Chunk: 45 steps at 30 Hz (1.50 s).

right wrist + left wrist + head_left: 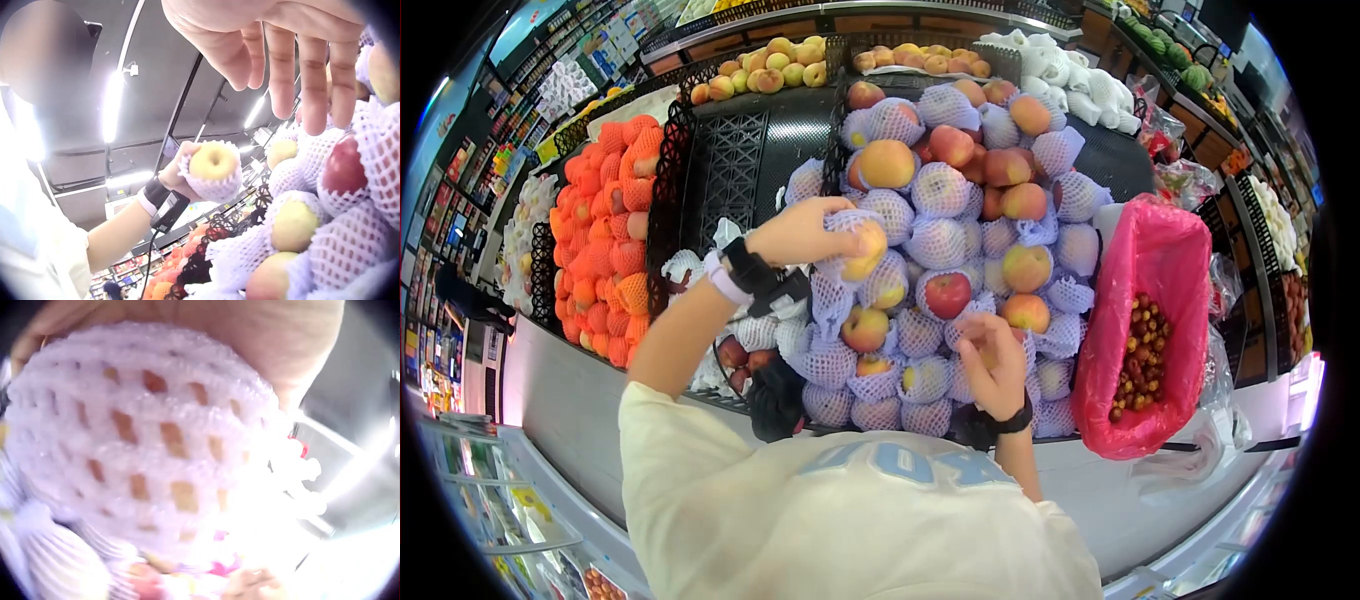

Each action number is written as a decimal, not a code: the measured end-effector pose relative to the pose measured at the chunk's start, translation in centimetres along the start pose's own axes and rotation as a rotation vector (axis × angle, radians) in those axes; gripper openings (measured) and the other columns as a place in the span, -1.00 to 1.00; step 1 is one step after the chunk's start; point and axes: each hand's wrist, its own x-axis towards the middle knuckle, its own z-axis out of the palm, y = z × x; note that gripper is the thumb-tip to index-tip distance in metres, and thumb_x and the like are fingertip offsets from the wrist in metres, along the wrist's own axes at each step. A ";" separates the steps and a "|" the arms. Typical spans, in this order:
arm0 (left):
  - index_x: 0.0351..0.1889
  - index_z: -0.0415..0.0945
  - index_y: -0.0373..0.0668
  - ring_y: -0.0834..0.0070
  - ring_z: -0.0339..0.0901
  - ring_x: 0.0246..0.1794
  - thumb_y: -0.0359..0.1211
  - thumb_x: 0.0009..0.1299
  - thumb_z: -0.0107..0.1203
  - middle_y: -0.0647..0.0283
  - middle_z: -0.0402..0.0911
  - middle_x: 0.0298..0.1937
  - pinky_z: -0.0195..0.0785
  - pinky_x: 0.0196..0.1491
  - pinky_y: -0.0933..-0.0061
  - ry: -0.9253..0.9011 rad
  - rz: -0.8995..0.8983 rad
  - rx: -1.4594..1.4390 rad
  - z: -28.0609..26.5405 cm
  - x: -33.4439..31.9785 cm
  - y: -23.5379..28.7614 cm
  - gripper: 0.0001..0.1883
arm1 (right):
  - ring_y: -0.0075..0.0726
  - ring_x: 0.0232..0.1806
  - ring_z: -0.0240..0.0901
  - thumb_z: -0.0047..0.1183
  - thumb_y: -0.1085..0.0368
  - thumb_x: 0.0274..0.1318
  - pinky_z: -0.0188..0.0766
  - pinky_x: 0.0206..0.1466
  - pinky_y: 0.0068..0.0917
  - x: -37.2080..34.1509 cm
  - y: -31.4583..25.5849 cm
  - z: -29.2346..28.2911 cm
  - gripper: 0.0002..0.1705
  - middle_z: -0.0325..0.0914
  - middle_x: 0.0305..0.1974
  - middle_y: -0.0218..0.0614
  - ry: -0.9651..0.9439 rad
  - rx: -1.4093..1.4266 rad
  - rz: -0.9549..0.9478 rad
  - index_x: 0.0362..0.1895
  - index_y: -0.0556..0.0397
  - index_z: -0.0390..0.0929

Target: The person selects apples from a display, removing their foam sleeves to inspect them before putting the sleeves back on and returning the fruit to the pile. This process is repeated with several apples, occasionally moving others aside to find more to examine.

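My left hand [805,232] grips a yellow-orange peach [865,250] in a lilac foam net, above the left part of the heap. The net [144,431] fills much of the left wrist view, with the palm [262,337] behind it. From the right wrist view, the left hand [181,172] holds the netted peach [214,164] with its bare top showing. Over the front right of the heap, my right hand [995,368] has its fingers loosely extended; in its own wrist view the fingers [281,69] hang down holding nothing, near a red netted fruit [345,167].
A pink-lined basket [1100,400] with small brownish-red fruit stands to the right of the heap. Orange-netted fruit [605,220] lies in a crate at the left. Loose peaches [770,78] and white-netted fruit [1090,90] are at the back. Black crate edges divide the display.
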 end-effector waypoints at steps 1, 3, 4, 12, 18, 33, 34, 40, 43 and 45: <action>0.08 0.41 -0.37 0.52 0.53 -0.05 -0.18 0.24 0.16 0.22 0.57 0.00 0.40 0.03 0.46 0.074 0.062 -0.106 1.1 -0.4 -0.7 -0.46 | -0.51 -0.31 0.48 0.06 0.48 0.10 0.41 -0.23 -0.56 0.7 -0.2 0.3 -0.62 0.56 -0.19 -0.26 -0.019 0.058 0.004 0.06 0.16 0.43; 0.15 0.38 -0.36 0.41 0.55 0.01 -0.15 0.33 0.10 0.09 0.56 0.05 0.39 0.12 0.35 -0.144 0.083 -0.854 4.0 -2.1 -0.9 -0.45 | -0.54 -0.32 0.47 0.07 0.46 0.12 0.41 -0.25 -0.59 2.0 -1.0 1.4 -0.62 0.55 -0.19 -0.28 -0.060 0.133 0.071 0.07 0.16 0.43; 0.16 0.37 -0.35 0.39 0.55 0.03 -0.12 0.36 0.07 0.08 0.55 0.06 0.37 0.16 0.34 -0.174 0.096 -1.067 5.6 -2.8 -1.1 -0.45 | -0.57 -0.33 0.46 0.07 0.45 0.13 0.41 -0.27 -0.62 2.7 -1.4 2.0 -0.62 0.54 -0.20 -0.30 -0.099 0.212 0.131 0.07 0.17 0.42; 0.18 0.36 -0.27 0.37 0.48 0.01 -0.09 0.40 -0.05 0.13 0.49 0.05 0.31 0.10 0.39 0.018 0.206 -1.170 12.7 -5.2 0.1 -0.48 | -0.53 -0.09 0.41 -0.06 0.27 0.31 0.35 -0.03 -0.60 3.6 -2.5 3.2 -0.58 0.46 -0.09 -0.34 -0.155 0.654 0.330 0.20 0.17 0.32; 0.02 0.58 -0.21 0.28 0.24 -0.04 -0.36 0.39 -0.16 0.12 0.30 -0.08 0.06 0.14 0.32 0.803 0.313 0.318 13.6 -5.7 2.4 -0.64 | -0.18 0.23 0.21 0.27 0.19 0.00 0.13 0.30 -0.36 3.4 -2.6 3.3 -0.24 0.27 0.15 -0.12 -0.144 0.346 0.023 0.26 0.19 0.28; -0.19 0.67 -0.13 0.27 0.39 -0.27 -0.61 -0.03 0.12 0.23 0.37 -0.29 0.31 -0.20 0.34 0.862 0.767 0.387 15.0 -6.2 1.7 -0.60 | 0.01 0.02 0.42 0.36 0.43 -0.45 0.36 0.12 -0.26 2.7 -5.1 3.4 -0.19 0.44 -0.03 -0.06 0.117 -0.205 -0.197 0.11 0.16 0.44; -0.23 0.69 -0.13 0.24 0.41 -0.21 -0.59 0.03 0.13 0.22 0.37 -0.24 0.34 -0.14 0.36 0.839 0.803 0.443 15.1 -6.2 1.4 -0.67 | 0.01 0.02 0.42 0.33 0.45 -0.46 0.36 0.11 -0.26 2.7 -5.2 3.4 -0.20 0.43 -0.02 -0.05 0.149 -0.213 -0.246 0.11 0.16 0.45; 0.06 0.48 -0.10 -0.07 0.22 0.31 -0.22 0.18 0.31 -0.18 0.22 0.29 0.05 0.33 0.06 0.666 0.709 -0.330 17.0 -4.6 1.4 -0.52 | 0.02 0.03 0.38 0.28 0.47 -0.42 0.36 0.09 -0.24 3.2 -6.0 2.9 -0.17 0.29 0.08 -0.04 0.188 -0.336 -0.312 0.17 0.16 0.42; 0.14 0.36 -0.08 -0.08 0.18 0.35 -0.18 0.27 0.26 -0.22 0.15 0.36 0.08 0.31 0.09 0.637 0.707 -0.298 16.1 -4.8 0.1 -0.48 | -0.03 -0.01 0.38 0.20 0.47 -0.33 0.35 0.07 -0.31 3.6 -7.2 2.7 -0.25 0.31 0.06 -0.06 -0.023 -0.255 -0.322 0.16 0.17 0.45; 0.16 0.33 -0.11 -0.02 0.25 0.30 -0.24 0.21 0.31 -0.19 0.23 0.31 0.12 0.29 0.12 0.634 0.665 -0.347 15.8 -5.0 -0.2 -0.42 | -0.05 -0.02 0.39 0.16 0.50 -0.30 0.36 0.06 -0.33 3.3 -5.9 2.4 -0.31 0.35 0.02 -0.06 -0.011 -0.142 -0.274 0.12 0.19 0.48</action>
